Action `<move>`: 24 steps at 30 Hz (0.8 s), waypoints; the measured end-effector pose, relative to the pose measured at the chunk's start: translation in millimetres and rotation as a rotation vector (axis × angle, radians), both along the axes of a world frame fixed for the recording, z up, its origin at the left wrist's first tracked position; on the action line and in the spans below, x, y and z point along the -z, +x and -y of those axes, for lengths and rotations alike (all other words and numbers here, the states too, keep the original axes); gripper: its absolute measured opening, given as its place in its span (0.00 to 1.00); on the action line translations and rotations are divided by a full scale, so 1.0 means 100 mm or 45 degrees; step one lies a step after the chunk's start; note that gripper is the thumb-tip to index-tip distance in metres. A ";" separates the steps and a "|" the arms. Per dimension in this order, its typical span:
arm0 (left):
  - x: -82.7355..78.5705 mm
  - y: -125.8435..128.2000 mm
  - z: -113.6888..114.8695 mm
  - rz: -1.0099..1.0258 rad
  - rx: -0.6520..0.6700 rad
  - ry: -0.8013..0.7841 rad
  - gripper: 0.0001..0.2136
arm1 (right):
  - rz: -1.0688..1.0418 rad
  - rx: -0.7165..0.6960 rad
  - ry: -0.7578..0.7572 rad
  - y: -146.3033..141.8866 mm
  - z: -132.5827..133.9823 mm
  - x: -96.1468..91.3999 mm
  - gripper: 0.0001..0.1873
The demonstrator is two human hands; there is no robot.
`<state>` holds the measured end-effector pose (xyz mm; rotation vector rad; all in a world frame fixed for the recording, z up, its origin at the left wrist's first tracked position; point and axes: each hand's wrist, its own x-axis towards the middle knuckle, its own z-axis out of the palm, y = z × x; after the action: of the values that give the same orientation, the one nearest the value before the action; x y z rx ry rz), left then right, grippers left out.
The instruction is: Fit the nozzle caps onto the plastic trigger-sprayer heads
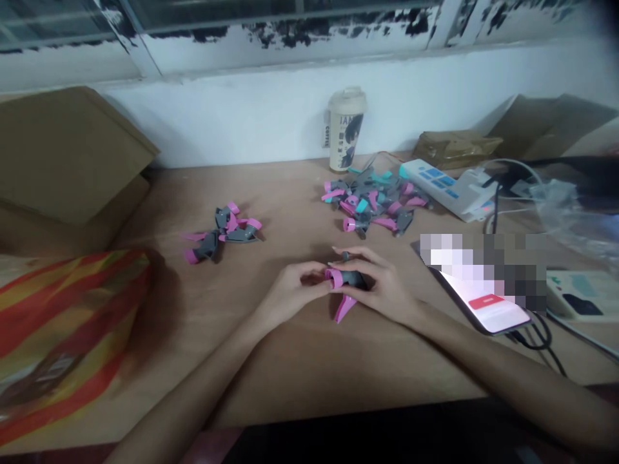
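Observation:
Between my two hands, just above the table, is a grey and pink trigger spray head. Its pink ring faces left and its pink trigger hangs down. My left hand pinches the pink ring between thumb and fingers. Wrapped around the grey body from the right is my right hand, whose fingers hide part of it. Behind my hands lies a heap of similar spray heads, grey with pink or turquoise parts. A smaller group of pink and grey spray heads rests farther left.
A paper coffee cup stands against the wall. To the right are a lit phone with cables, a white power strip and a wrapped brown package. Brown cardboard and a striped red-yellow bag occupy the left.

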<state>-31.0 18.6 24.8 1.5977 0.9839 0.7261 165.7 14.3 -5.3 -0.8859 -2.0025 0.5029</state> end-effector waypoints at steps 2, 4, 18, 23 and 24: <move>0.01 0.00 -0.01 -0.006 0.008 -0.016 0.07 | -0.013 -0.004 -0.038 0.00 0.02 0.00 0.17; 0.02 0.01 -0.01 -0.034 0.005 -0.034 0.07 | -0.029 -0.004 -0.065 0.00 0.04 0.00 0.17; 0.02 -0.01 -0.05 -0.133 0.121 -0.092 0.07 | -0.010 0.024 -0.129 -0.03 0.12 -0.05 0.14; -0.01 -0.06 -0.07 -0.092 0.190 -0.185 0.07 | -0.011 -0.004 -0.138 -0.03 0.14 -0.05 0.14; -0.01 -0.06 -0.07 -0.098 0.192 -0.181 0.08 | -0.014 -0.004 -0.145 -0.03 0.14 -0.05 0.13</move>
<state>-37.2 26.0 26.0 1.5656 0.9376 0.4840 162.6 0.0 -0.5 -0.9470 -1.9815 0.6277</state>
